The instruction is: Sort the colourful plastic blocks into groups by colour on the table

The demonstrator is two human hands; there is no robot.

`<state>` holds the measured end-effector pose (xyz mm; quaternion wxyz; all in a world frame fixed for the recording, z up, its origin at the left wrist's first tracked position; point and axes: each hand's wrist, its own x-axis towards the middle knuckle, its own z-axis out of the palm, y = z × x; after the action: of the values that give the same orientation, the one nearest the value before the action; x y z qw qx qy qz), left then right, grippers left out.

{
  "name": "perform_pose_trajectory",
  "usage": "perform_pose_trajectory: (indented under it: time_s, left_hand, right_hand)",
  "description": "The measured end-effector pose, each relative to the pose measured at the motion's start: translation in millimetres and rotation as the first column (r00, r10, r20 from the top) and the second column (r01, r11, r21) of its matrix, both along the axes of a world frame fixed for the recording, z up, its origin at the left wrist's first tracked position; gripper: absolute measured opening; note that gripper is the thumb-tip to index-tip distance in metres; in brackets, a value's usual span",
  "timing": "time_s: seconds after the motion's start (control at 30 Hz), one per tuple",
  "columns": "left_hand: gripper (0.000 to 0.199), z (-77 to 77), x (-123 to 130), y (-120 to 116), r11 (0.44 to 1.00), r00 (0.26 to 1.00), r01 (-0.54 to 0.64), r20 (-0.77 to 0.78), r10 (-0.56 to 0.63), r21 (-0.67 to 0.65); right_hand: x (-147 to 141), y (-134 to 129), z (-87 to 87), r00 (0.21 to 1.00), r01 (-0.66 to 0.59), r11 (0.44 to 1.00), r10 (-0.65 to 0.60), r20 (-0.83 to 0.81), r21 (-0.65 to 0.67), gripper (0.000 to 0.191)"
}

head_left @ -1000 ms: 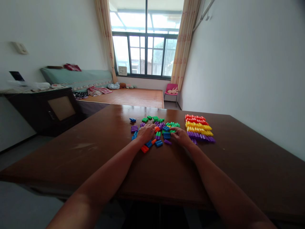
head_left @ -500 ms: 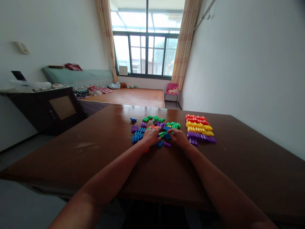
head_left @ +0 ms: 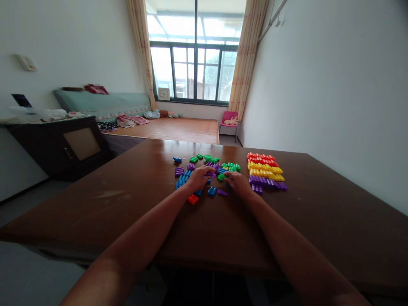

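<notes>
Colourful pieces [head_left: 182,180] are lying on the surface [head_left: 137,182] around the left hand [head_left: 200,177] and right hand [head_left: 239,182]; whether their fingers are gripping any, I cannot tell.

Both our hands are in among the plastic pieces on the brown table [head_left: 95,204]. Our left hand [head_left: 199,177] sits low over them, fingers bent, purple piece [head_left: 211,174] at the fingertips; can't confirm a grip. Our right hand [head_left: 239,182] has its fingertips at a green piece [head_left: 221,177]; grip unclear too. Between them, nearer us: blue block [head_left: 212,191], purple stick [head_left: 222,193] just beside it. Left of our left hand: blue cluster [head_left: 182,180]; red-orange piece [head_left: 193,199] nearer us. Far right, rows by color: red [head_left: 262,159] farthest, yellow [head_left: 266,171] mid, purple [head_left: 268,183] nearest. Behind: bed [head_left: 191,127], pink chair [head_left: 228,115], window [head_left: 185,72].
</notes>
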<state>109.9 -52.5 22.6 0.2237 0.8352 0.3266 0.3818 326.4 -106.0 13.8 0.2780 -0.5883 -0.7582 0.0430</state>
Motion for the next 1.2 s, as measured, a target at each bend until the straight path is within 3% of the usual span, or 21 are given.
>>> perform_pose_trajectory:
  time_s: [0.1, 0.27, 0.4, 0.5, 0.6, 0.67, 0.77, 0.87, 0.93, 1.07, 1.13, 1.2]
  left_hand:
    - [0.025, 5.8, -5.9, 3.2, 0.995, 0.994, -0.058, 0.085, 0.065, -0.078]
    - [0.026, 6.4, 4.4, -4.7, 0.981, 0.966, 0.052, 0.257, -0.003, -0.184]
    - [0.028, 0.5, 16.7, -14.1, 0.966, 0.959, 0.131, 0.277, -0.066, -0.224]
    - [0.033, -0.2, 16.4, -15.3, 0.966, 0.963, 0.138, 0.256, -0.079, -0.219]
    - [0.033, 0.3, 11.6, -11.2, 0.973, 0.971, 0.110, 0.229, -0.063, -0.201]
    - [0.029, -0.1, 9.1, -7.8, 0.979, 0.976, 0.086, 0.213, -0.046, -0.185]
    - [0.024, -1.6, 7.5, -4.4, 0.987, 0.979, 0.067, 0.199, -0.037, -0.148]
    - [0.021, -2.5, 6.6, -3.0, 0.991, 0.982, 0.063, 0.183, -0.040, -0.122]
    - [0.020, -2.2, 5.7, -2.7, 0.992, 0.985, 0.049, 0.173, -0.028, -0.114]
    - [0.019, -2.0, 3.8, -3.0, 0.996, 0.988, 0.008, 0.153, 0.005, -0.085]
    - [0.020, -3.6, 3.4, -3.2, 0.998, 0.993, 0.011, 0.118, -0.004, -0.058]
    - [0.022, -5.9, 3.1, -2.4, 1.000, 0.999, 0.002, 0.043, -0.002, 0.002]
  right_hand:
    - [2.0, 1.2, 1.1, 0.994, 0.012, 0.999, -0.007, -0.108, 0.053, 0.028]
    - [-11.0, -3.6, 7.5, 0.939, -0.074, 0.993, 0.100, -0.328, 0.091, 0.034]
    - [-18.4, -4.0, 14.0, 0.863, -0.190, 0.981, 0.191, -0.467, 0.051, 0.027]
    - [8.0, -7.0, 28.5, 0.855, -0.162, 0.987, 0.148, -0.497, 0.014, 0.025]
    - [65.5, -21.1, 49.3, 0.898, -0.107, 0.979, 0.019, -0.440, -0.176, 0.024]
    - [106.0, -33.4, 59.7, 0.941, -0.024, 0.928, -0.105, -0.321, -0.373, 0.023]
    - [142.2, -45.4, 64.0, 0.961, 0.156, 0.779, -0.262, -0.089, -0.607, 0.017]
    - [143.7, -46.8, 59.8, 0.943, 0.241, 0.640, -0.333, 0.019, -0.730, 0.010]
    - [136.6, -45.4, 57.4, 0.919, 0.282, 0.605, -0.394, 0.027, -0.744, 0.007]
    - [128.8, -42.4, 59.5, 0.888, 0.406, 0.626, -0.442, 0.126, -0.666, 0.020]
    - [123.9, -39.4, 62.3, 0.879, 0.471, 0.689, -0.421, 0.224, -0.551, 0.029]
    - [111.4, -35.1, 63.5, 0.884, 0.461, 0.798, -0.373, 0.282, -0.389, 0.030]
